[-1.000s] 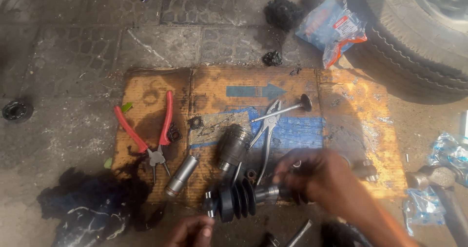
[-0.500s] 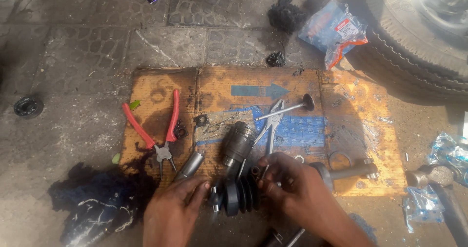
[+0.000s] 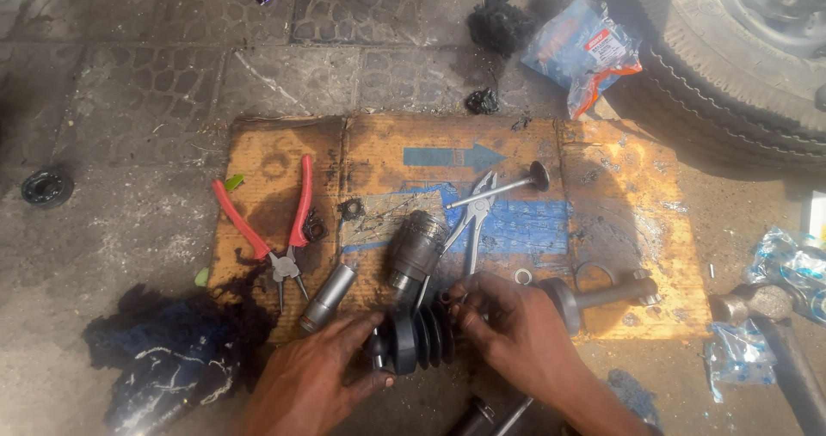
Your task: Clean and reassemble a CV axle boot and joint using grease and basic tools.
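A black ribbed rubber boot [image 3: 419, 339] lies at the near edge of a greasy cardboard sheet [image 3: 602, 204]. My left hand [image 3: 320, 374] grips its wide left end. My right hand [image 3: 508, 333] closes its fingers on the narrow right end. Just beyond the boot stands a grey metal joint housing [image 3: 414, 249]. A small steel socket [image 3: 328, 297] lies to its left. Blue-handled pliers [image 3: 469, 221] rest to its right.
Red-handled pliers [image 3: 280, 221] lie on the cardboard's left part, a valve-shaped rod [image 3: 503, 188] near the middle, a stub shaft [image 3: 602, 297] at the right. A dark rag [image 3: 168, 363] is bottom left, a tyre [image 3: 731, 66] top right, plastic bags [image 3: 585, 49], a hammer [image 3: 774, 333] at the right.
My left hand came up from the bottom edge and took the boot's left end. My right hand shifted left along the boot. The view drifted slightly.
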